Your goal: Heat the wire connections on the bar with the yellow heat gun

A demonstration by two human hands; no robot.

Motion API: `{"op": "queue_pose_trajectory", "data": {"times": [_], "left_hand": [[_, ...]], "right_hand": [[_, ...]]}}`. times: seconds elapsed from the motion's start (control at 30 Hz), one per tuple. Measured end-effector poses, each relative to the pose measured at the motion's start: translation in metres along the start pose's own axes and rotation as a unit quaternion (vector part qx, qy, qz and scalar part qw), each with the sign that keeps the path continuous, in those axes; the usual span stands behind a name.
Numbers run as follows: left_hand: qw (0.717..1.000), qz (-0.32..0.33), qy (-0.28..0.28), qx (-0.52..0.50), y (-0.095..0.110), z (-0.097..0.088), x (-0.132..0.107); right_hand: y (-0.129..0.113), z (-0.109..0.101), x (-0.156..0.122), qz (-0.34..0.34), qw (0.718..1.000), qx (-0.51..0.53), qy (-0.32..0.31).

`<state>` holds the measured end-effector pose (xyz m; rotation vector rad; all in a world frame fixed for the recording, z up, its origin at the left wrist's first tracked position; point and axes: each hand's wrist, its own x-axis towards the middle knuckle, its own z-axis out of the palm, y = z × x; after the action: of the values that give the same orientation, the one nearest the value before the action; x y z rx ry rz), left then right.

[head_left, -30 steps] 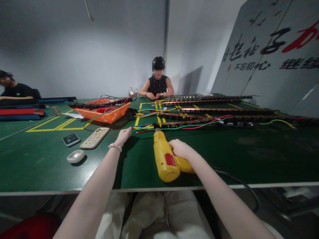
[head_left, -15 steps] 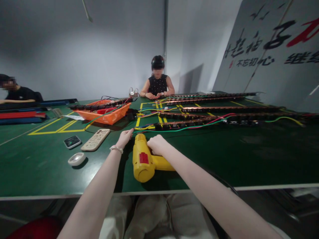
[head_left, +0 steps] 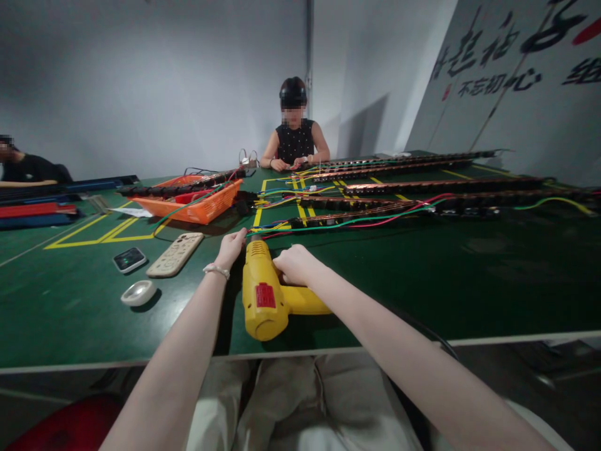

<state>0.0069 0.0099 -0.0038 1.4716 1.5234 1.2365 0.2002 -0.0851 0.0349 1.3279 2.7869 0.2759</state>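
Observation:
A yellow heat gun (head_left: 264, 297) lies on its side on the green table, its nozzle pointing away from me. My right hand (head_left: 295, 264) is closed against the gun's body, on the far side of its handle, where the trigger sits; its fingertips are partly hidden. Just left of the nozzle, my left hand (head_left: 232, 245) pinches the ends of thin coloured wires (head_left: 270, 230). These wires run right, in front of the nozzle, to a long dark strip with copper-coloured edges (head_left: 347, 216). What exactly lies between the left fingertips is too small to make out.
Left of my hands lie a phone in a beige case (head_left: 176, 255), a small dark-screened device (head_left: 129, 259) and a white round dish (head_left: 139, 292). Beyond them stands an orange basket (head_left: 201, 210) holding strips. A co-worker (head_left: 295, 134) sits opposite; another person sits far left.
The camera view has shifted slightly, moving the whole scene a little up and left. Both hands keep their places beside the heat gun.

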Motion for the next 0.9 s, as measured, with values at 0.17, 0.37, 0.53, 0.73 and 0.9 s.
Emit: {"op": "queue_pose_trajectory", "data": {"times": [0.17,0.37,0.53,0.73,0.9], "left_hand": [[0.999,0.035,-0.001,-0.01,-0.002,0.0,0.0],[0.999,0.035,-0.009,-0.007,-0.01,-0.002,0.003],[0.999,0.05,-0.013,0.005,-0.014,-0.003,0.006],[0.998,0.057,-0.021,-0.009,-0.013,-0.003,0.004],[0.997,0.062,-0.027,-0.022,-0.01,-0.003,-0.002]], "right_hand": [[0.006,-0.004,-0.021,0.016,1.0,-0.006,0.001],[0.031,-0.002,-0.054,0.061,0.998,-0.017,-0.011],[0.057,0.003,-0.088,0.114,0.993,-0.019,-0.03],[0.067,0.001,-0.111,0.172,0.984,-0.02,-0.033],[0.064,-0.002,-0.11,0.192,0.98,-0.008,-0.044]]}}
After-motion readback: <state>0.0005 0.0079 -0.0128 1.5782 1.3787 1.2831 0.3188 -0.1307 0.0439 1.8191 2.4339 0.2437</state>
